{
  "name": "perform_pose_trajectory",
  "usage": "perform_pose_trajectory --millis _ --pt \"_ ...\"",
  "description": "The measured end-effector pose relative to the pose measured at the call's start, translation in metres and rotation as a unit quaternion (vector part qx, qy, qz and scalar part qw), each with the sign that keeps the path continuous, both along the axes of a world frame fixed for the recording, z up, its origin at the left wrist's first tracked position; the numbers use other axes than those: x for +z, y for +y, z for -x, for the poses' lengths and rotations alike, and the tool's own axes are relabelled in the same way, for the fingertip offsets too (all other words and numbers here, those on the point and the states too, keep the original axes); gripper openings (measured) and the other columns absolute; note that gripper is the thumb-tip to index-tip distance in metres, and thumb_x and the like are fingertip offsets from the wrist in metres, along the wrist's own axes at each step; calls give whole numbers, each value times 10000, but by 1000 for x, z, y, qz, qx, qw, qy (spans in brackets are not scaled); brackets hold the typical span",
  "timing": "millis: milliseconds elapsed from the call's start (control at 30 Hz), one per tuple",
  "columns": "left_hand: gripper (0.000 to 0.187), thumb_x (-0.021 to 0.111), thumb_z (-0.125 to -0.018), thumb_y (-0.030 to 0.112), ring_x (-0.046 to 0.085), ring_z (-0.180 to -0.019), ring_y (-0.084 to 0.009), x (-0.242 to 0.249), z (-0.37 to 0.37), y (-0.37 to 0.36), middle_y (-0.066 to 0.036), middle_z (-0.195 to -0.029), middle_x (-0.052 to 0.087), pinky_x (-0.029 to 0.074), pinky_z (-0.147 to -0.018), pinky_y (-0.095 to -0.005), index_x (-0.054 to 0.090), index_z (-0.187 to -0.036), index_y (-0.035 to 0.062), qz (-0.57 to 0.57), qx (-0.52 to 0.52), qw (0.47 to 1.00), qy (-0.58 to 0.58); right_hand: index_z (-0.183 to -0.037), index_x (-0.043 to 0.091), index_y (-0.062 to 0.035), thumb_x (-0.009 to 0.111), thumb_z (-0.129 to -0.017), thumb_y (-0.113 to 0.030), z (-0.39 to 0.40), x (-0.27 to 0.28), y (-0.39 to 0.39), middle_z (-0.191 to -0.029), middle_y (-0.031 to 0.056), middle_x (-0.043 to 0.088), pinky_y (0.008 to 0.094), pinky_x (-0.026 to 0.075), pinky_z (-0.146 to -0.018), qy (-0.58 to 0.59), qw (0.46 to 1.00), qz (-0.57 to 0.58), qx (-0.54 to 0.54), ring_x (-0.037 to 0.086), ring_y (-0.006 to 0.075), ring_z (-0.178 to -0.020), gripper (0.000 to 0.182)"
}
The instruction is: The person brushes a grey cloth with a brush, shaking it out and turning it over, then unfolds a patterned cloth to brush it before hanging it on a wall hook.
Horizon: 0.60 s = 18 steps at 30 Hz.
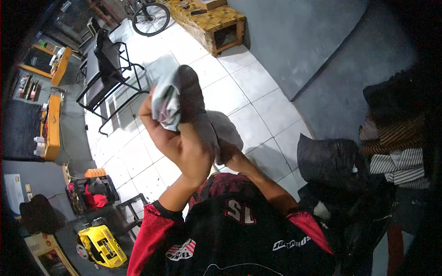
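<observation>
My left hand (184, 145) is raised in front of my chest with its fingers closed round a crumpled pale cloth (166, 108) with a pinkish print. The cloth lies against the side of a dark item (190, 94) with a long, rounded end. A softer-looking grey part (225, 131) spreads behind it to the right; whether it is a shoe or a cap I cannot make out. Lower down, my right hand (234, 158) grips this item from beneath, its fingers partly hidden behind the grey part.
White floor tiles (239, 85) stretch ahead. A black-framed chair (108, 69) stands left, near orange shelves (54, 126). A patterned bench (207, 20) and bicycle wheel (151, 19) are at the back. A yellow machine (102, 246) sits lower left; folded cloths (398, 161) and black bags (327, 158) lie right.
</observation>
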State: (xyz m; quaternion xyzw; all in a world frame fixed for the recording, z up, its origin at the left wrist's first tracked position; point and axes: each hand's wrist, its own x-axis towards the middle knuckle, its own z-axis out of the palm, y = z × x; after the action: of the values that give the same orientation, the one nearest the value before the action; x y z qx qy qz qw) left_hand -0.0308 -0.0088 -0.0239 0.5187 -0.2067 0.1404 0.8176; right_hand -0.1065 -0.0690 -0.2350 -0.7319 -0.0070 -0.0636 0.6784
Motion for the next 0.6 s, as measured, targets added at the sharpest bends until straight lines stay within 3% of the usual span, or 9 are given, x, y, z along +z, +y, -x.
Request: perform_pose_trajectory --millis 67,100,167,233,267,300,433,533,600 --pt "348 476 -837 53 503 -998 -222 13 -5 2 -165 -1103 477 397 -891 -346 333 -1144 -30 63 -4 998 9 -1138 445 -15 481 -796 -148 7 -43 -13 -1025 212 529 383 417 -798 111 992 53 30 518 358 -946 368" --pt "318 447 -844 24 525 -990 -247 12 -16 13 -187 -1111 483 423 -882 -372 348 -1142 -27 31 31 999 -11 -1108 465 -26 476 -813 -200 21 -87 -18 -940 203 553 391 434 -742 117 966 223 62 550 332 -878 343" --pt "317 442 -837 -8 529 -982 -233 24 -24 20 -172 -1089 502 431 -872 -357 360 -1143 -19 85 42 995 6 -1090 485 -67 486 -800 -302 64 -235 -38 -903 198 581 415 448 -703 206 828 467 233 573 326 -847 373" --pt "320 437 -840 -13 526 -967 -202 23 -33 28 -143 -1072 510 431 -849 -322 357 -1150 -8 85 67 994 -3 -1072 497 -56 458 -817 -354 101 -217 -56 -888 187 587 397 462 -661 326 856 347 200 586 299 -778 394" --pt "324 434 -846 -9 522 -953 -174 19 -39 30 -122 -1067 510 427 -830 -290 348 -1158 1 68 91 993 -4 -1052 517 -65 404 -850 -374 109 -208 -62 -805 168 589 377 474 -579 550 808 186 106 586 266 -656 386" --pt "328 434 -850 -5 516 -946 -160 15 -42 31 -113 -1066 507 420 -820 -273 340 -1163 7 64 105 992 7 -965 553 -23 360 -868 -422 123 -209 -65 -728 149 584 355 468 -504 433 843 289 135 560 240 -557 454" --pt "263 457 -830 47 590 -731 -194 11 -46 21 -131 -957 555 511 -644 -279 369 -1076 16 112 128 985 -21 -808 581 38 302 -893 -292 133 -233 -72 -656 197 594 401 495 -542 450 802 392 -30 599 296 -549 440" --pt "301 456 -832 36 584 -775 -202 11 -46 25 -135 -986 543 501 -671 -281 337 -1108 29 95 143 984 -42 -796 583 17 316 -883 -243 109 -228 -85 -672 198 596 399 493 -550 494 801 309 -141 607 295 -582 383" --pt "330 457 -829 27 570 -827 -204 11 -46 22 -134 -1015 526 489 -711 -293 314 -1126 35 92 150 983 -60 -727 514 -9 308 -899 -305 90 -226 -88 -559 120 523 362 440 -452 205 869 394 -217 537 221 -483 399"
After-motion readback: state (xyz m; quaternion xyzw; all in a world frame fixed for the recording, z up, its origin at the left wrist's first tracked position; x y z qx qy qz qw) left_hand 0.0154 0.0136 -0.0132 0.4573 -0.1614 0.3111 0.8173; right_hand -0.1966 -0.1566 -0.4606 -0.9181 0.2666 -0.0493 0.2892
